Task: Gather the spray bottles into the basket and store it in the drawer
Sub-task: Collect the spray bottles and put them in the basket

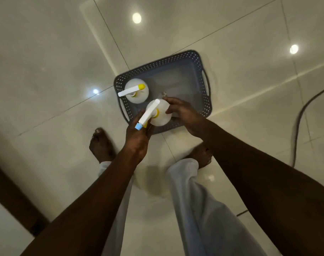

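A grey perforated basket (185, 61) with side handles sits on the tiled floor in front of my feet. One clear spray bottle with a white head and yellow nozzle (136, 90) stands upright in its left end. A second clear spray bottle with a white head and blue nozzle tip (158, 113) is over the basket's near edge. My left hand (137, 140) grips it under the trigger head, and my right hand (185, 113) holds its body from the right side.
The glossy cream floor tiles reflect ceiling lights. A dark cable (301, 115) curves across the floor at the right. A dark wooden furniture edge (13, 196) runs along the lower left. My bare feet (100, 143) stand just behind the basket.
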Available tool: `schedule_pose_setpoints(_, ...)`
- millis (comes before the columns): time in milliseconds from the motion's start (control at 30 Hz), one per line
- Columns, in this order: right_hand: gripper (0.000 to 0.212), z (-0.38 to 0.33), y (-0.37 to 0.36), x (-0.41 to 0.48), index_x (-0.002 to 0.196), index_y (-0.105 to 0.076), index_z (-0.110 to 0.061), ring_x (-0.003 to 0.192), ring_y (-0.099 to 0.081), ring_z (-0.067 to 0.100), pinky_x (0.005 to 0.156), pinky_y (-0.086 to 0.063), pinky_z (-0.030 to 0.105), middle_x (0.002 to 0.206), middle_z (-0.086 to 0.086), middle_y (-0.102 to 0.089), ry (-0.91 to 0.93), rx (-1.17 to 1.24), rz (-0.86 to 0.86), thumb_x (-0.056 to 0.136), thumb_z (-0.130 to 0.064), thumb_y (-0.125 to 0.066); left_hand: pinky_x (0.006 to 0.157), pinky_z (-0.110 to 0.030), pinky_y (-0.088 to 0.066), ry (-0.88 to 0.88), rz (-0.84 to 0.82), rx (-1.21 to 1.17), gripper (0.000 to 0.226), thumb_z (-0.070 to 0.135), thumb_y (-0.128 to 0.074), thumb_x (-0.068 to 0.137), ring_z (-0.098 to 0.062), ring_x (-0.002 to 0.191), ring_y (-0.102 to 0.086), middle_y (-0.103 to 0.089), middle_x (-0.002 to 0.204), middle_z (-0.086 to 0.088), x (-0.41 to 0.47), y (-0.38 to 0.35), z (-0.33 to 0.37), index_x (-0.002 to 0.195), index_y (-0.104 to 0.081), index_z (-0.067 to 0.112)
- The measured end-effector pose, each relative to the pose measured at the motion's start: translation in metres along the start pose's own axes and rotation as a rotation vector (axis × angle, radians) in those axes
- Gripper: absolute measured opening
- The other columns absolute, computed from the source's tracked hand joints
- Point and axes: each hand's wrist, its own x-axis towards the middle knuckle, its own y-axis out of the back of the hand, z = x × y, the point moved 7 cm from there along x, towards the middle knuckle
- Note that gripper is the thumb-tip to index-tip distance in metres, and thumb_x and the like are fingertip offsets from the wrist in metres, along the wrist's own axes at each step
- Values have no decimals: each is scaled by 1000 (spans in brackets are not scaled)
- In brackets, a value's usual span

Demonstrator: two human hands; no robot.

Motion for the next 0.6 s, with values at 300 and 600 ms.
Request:
schedule_pose_setpoints(300,62,13,-35,26,151,-56,-16,139,-52,36,115,-49,54,154,12,-54,-42,-158,-3,94,9,-55,104,-38,-52,121,59,-246,29,9,-52,106,-27,113,-64,-71,123,-12,16,22,-15,130,-67,8)
schedule_pose_setpoints(600,62,15,-54,38,151,-55,-13,141,-49,33,118,-47,47,158,11,-50,-12,-315,11,94,11,-57,70,-24,-53,225,73,-281,29,16,-52,107,-16,82,-64,-68,104,-11,30,35,-24,131,-64,5)
